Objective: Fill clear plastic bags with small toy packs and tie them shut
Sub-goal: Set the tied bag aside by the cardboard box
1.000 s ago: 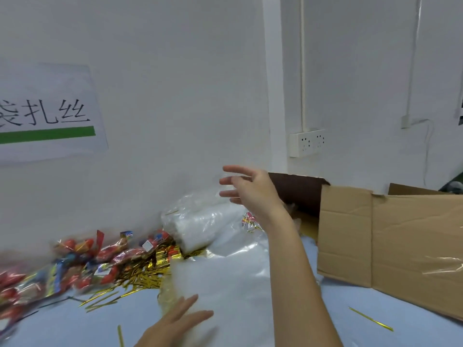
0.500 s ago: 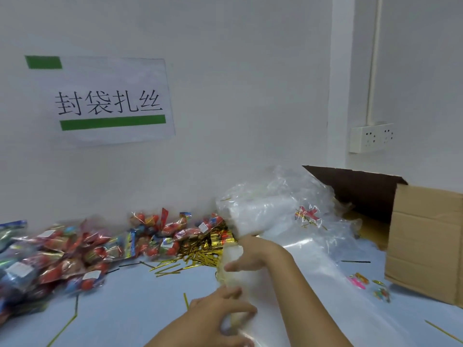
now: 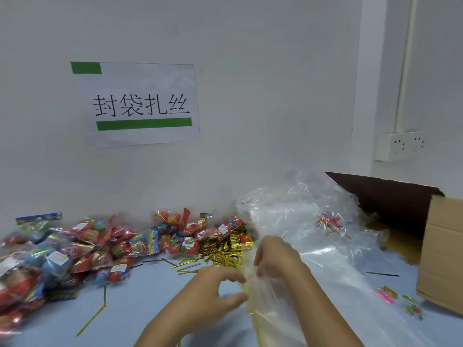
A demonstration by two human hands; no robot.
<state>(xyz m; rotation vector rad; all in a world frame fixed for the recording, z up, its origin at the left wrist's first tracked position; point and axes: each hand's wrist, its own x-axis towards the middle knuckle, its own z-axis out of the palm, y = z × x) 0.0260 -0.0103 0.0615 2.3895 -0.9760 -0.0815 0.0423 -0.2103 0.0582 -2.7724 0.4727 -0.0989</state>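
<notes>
1. The left hand [image 3: 213, 294] was seen with thumb and fingers pinching the near edge of a clear plastic bag [image 3: 270, 296]; the grip was pressed onto the film.
2. The right hand [image 3: 275, 256] was curled over the same edge from above, pinching it, probably so that 1 bag could be peeled from the stack of bags [image 3: 300, 221].
3. The bag lay on the tabletop [image 3: 140, 311], thin, glossy and limp.
4. The toy packs [image 3: 100, 249], crinkly and brightly printed, were heaped at left against the wall.
5. Gold twist ties [image 3: 220, 256], stiff and metallic, were scattered just beside the hands, within reach for tying.
</notes>
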